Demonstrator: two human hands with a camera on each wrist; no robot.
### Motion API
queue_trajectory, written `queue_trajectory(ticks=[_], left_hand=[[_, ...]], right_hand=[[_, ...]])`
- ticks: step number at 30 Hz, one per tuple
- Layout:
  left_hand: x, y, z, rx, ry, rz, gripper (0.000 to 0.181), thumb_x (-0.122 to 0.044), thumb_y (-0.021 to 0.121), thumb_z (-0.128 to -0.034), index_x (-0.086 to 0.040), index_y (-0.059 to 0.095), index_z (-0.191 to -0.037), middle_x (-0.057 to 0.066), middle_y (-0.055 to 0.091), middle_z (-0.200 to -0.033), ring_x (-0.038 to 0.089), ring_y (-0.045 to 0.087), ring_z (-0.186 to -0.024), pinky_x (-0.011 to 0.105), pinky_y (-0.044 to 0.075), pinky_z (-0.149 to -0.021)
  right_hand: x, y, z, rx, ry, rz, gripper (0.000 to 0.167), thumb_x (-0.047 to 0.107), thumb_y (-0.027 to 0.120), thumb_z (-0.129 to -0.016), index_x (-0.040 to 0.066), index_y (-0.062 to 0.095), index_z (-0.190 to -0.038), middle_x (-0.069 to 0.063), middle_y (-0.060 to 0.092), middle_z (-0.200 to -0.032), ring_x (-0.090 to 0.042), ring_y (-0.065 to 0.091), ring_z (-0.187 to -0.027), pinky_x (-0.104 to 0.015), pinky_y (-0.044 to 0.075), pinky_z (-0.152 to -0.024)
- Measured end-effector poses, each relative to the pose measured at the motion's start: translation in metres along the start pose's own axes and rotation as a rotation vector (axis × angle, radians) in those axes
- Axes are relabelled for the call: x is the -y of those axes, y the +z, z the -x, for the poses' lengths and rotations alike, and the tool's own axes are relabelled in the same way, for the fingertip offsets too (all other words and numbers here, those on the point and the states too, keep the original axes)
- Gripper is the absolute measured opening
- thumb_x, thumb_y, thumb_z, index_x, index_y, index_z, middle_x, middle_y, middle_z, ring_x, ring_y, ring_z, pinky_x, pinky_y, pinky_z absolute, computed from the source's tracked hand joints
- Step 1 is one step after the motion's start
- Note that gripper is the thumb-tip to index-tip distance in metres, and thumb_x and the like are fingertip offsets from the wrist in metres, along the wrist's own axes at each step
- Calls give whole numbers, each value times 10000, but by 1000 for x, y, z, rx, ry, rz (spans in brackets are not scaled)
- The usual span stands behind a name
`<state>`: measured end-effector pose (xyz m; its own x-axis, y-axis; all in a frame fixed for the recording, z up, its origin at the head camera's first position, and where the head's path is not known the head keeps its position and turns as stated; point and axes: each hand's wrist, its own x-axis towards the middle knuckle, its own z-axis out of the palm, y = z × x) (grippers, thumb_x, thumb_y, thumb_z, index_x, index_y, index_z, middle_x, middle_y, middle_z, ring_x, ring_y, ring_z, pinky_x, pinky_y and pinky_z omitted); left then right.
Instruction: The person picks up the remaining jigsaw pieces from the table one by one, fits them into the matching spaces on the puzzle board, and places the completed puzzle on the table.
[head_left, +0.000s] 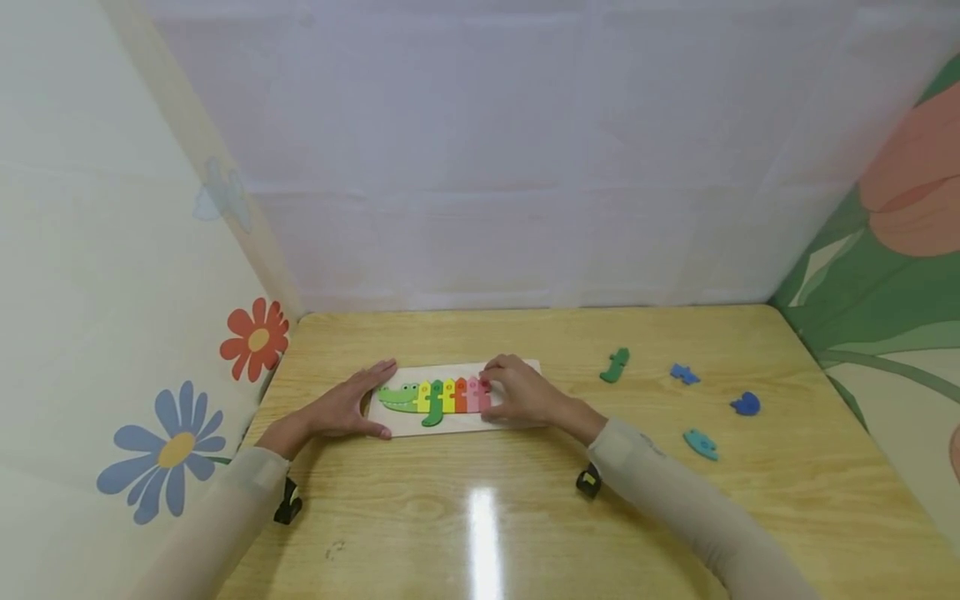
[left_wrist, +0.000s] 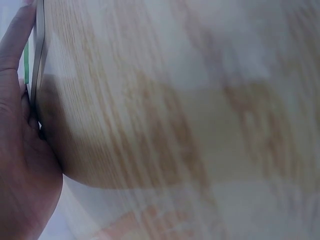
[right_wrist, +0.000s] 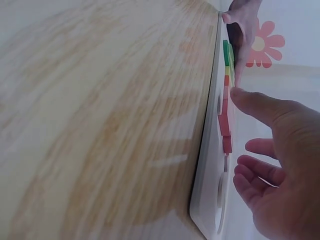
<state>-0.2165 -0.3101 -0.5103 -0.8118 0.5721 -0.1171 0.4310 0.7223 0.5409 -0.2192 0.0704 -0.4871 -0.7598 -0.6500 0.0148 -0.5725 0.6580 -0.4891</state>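
A crocodile puzzle lies in a pale wooden board (head_left: 408, 427). Its green head (head_left: 399, 398), a green leg piece (head_left: 432, 408) and a row of yellow, orange and pink pieces stand in line. My left hand (head_left: 345, 406) spans the board's left end with fairly straight fingers, the thumb at the near edge and fingertips at the far edge. At the right end of the row my right hand (head_left: 525, 393) holds a dark pink puzzle piece (head_left: 485, 387) between thumb and forefinger. In the right wrist view the thumb (right_wrist: 250, 104) touches the pieces and the other fingers curl loosely.
Loose on the table (head_left: 420, 508) to the right lie a dark green leg piece (head_left: 615, 365), a small blue piece (head_left: 684, 373), a dark blue piece (head_left: 746, 404) and a teal piece (head_left: 701, 444). Walls with painted flowers stand left and right; a white sheet hangs behind.
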Motion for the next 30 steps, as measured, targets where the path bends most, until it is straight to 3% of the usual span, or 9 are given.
queue_trajectory(ticks=[7,30], left_hand=[[1,0,1,3,-5,-1,1219,-551,903,-791,-50,241,-1683,156,170,-1768,410,151,-1622,660,115,-1286],[2,1,0,6,-17,5,1205,-561,895,-796,-95,239,-1693,130,152,-1776,411,144,-1623,654,108,-1290]], right_hand=[[-2,-5,8,-24,23,31,806,481,900,-837,41,629,-1455,-132,583,-1491,-302,513,-1403,-457,430,-1202],[-13,-22,41,-77,85,24,880,434,935,-803,-8,582,-1477,-205,567,-1510,-372,509,-1422,-518,415,-1209]])
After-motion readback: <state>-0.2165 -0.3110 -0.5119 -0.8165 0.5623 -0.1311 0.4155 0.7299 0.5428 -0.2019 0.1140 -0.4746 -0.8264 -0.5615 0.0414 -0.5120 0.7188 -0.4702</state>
